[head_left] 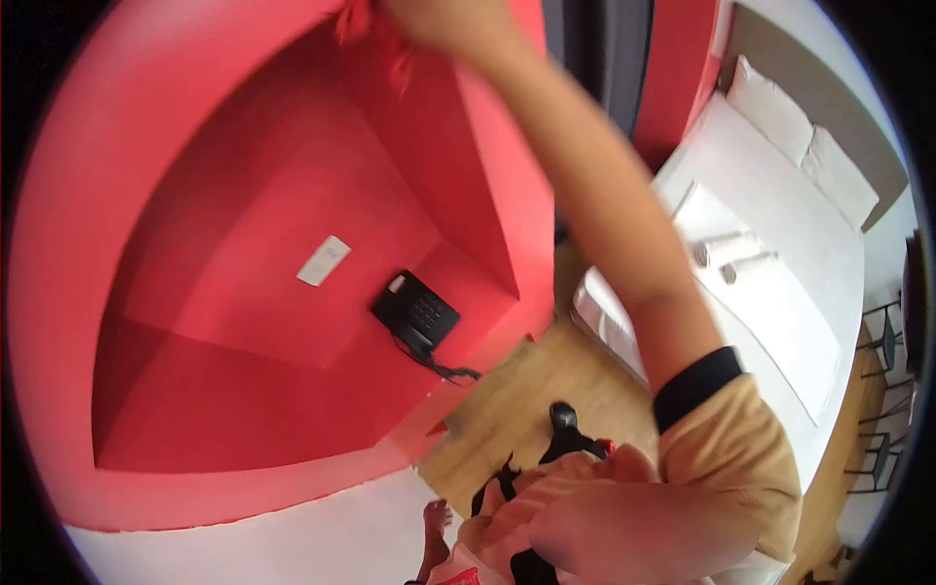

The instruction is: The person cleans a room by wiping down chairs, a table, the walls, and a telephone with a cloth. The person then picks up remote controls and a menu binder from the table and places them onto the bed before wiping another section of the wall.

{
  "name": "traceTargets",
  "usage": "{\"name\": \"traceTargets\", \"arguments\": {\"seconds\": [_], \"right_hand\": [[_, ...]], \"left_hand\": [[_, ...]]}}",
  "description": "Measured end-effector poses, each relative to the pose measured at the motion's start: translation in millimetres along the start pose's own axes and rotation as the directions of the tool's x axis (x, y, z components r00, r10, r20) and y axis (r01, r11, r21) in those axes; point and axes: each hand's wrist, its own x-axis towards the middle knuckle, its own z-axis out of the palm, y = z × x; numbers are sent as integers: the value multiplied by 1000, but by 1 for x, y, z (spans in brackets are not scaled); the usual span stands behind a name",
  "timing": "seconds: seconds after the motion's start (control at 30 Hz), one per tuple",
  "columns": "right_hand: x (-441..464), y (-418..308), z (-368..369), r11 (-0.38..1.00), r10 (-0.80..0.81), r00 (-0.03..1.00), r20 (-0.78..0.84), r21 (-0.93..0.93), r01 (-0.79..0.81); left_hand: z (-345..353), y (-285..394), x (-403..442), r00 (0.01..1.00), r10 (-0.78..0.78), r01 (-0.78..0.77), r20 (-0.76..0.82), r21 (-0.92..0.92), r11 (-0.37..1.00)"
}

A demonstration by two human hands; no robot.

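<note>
My right hand (434,21) is raised at the top edge, closed on a bunched red cloth (398,60) against the upper rim of a red wall recess (487,136). Its fingers are partly cut off by the frame. Low in the view, small and beside a white surface (283,541), is my left hand (439,515), fingers apart and nothing visible in it. Inside the recess are a black corded telephone (421,310) and a white card (324,260).
To the right stands a bed (829,292) with pillows (770,107), rolled towels (726,249) and a grey headboard. Dark curtains (600,58) hang behind my arm. A black shoe (563,416) is on the wooden floor (507,390). Dark chairs (882,341) stand at far right.
</note>
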Motion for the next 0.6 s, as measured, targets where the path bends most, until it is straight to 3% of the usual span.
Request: {"name": "traceTargets", "arguments": {"seconds": [0.07,0.13,0.2,0.23,0.27,0.3,0.37,0.4,0.43,0.47,0.5,0.53,0.6], "right_hand": [[-117,0,-26,992,125,988,94,-29,-123],[-258,3,-53,952,305,926,224,-105,-288],[-412,-3,-90,867,498,796,343,-205,-454],[-473,-7,-107,805,593,718,364,-250,-538],[-517,-10,-113,689,725,630,280,-288,-665],[-553,-13,-104,372,914,390,-110,-154,-915],[-568,-22,-96,52,904,0,-428,110,-993],[-524,-17,-101,110,957,102,-272,12,-994],[-516,-19,-105,137,973,140,-184,-31,-990],[-508,-21,-109,170,980,176,-95,-68,-983],[-522,-18,-114,208,970,153,187,-327,-922],[-538,-23,-124,267,959,200,198,-410,-872],[-576,-32,-142,366,931,294,219,-566,-739]], "left_hand": [[46,33,-38,991,94,-82,-99,117,990],[65,39,-41,983,183,-182,-2,92,979],[82,42,-50,973,229,-232,33,139,963],[87,38,-46,985,164,-170,46,209,963],[96,42,-56,992,124,-127,27,256,958],[104,44,-71,995,87,-98,52,264,959],[107,46,-85,996,50,-68,73,274,959],[109,47,-81,998,38,-58,57,402,914],[105,44,-81,999,20,-32,29,524,851],[101,47,-71,999,27,-34,21,520,853],[97,55,-55,983,179,-171,43,566,806],[89,61,-42,944,320,-298,77,611,733],[84,125,-11,775,618,-572,132,560,599]]}}
